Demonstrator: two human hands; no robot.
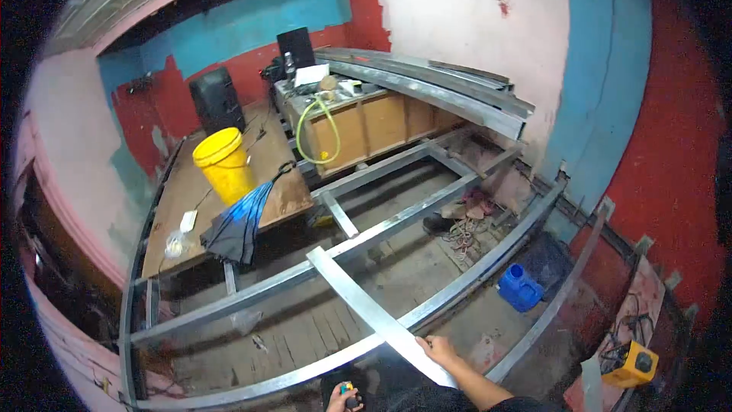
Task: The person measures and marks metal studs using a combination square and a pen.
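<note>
My right hand (441, 354) is closed around the edge of a flat silver metal bar (366, 307). The bar slants from my body to the far left, crossing over the near rail of a metal floor frame (305, 370), with its far end at the middle rail. At the bottom edge, my left hand (345, 397) is closed on a small dark object with yellow and teal parts (350, 390). Its exact kind is too small to make out. Part of the left hand is cut off by the view.
On a wooden panel (171, 214) stand a yellow bucket (225, 164) and a folded blue-black umbrella (242, 221). Long metal beams (442, 91) rest on a wooden cabinet (374, 128). Below the frame lie a blue jug (521, 290) and rope (463, 236). A yellow machine (631, 365) sits right.
</note>
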